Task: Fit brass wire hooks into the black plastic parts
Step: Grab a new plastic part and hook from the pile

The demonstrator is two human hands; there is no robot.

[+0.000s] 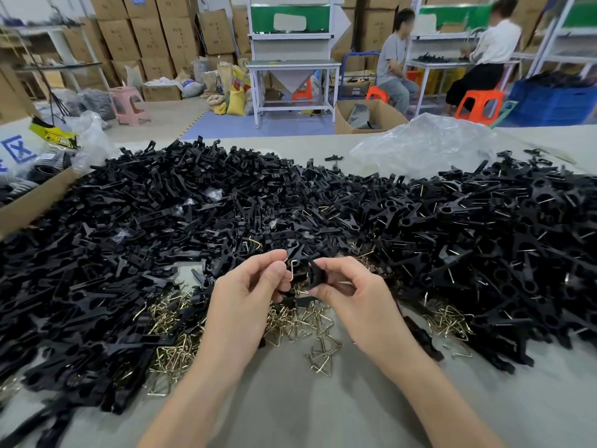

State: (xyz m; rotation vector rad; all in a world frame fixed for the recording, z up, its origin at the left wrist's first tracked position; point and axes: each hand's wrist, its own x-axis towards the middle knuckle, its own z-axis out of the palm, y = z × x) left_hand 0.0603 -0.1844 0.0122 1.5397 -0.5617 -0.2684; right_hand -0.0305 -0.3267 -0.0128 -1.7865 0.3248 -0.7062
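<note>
My left hand (250, 287) pinches a bent brass wire hook (293, 268) between thumb and forefinger. My right hand (347, 286) grips one black plastic part (312, 275) just to the right of the hook, and the two touch. Both hands hover above a loose heap of brass wire hooks (303, 321) on the grey table. A huge pile of black plastic parts (200, 205) spreads across the table behind and to both sides; on the right, the black parts (504, 227) have wires showing in them.
A cardboard box (29, 202) sits at the left edge. A crumpled clear plastic bag (429, 143) lies at the back right. Bare grey table (310, 405) lies between my forearms. Two people sit at workbenches far behind, among stacked cartons and stools.
</note>
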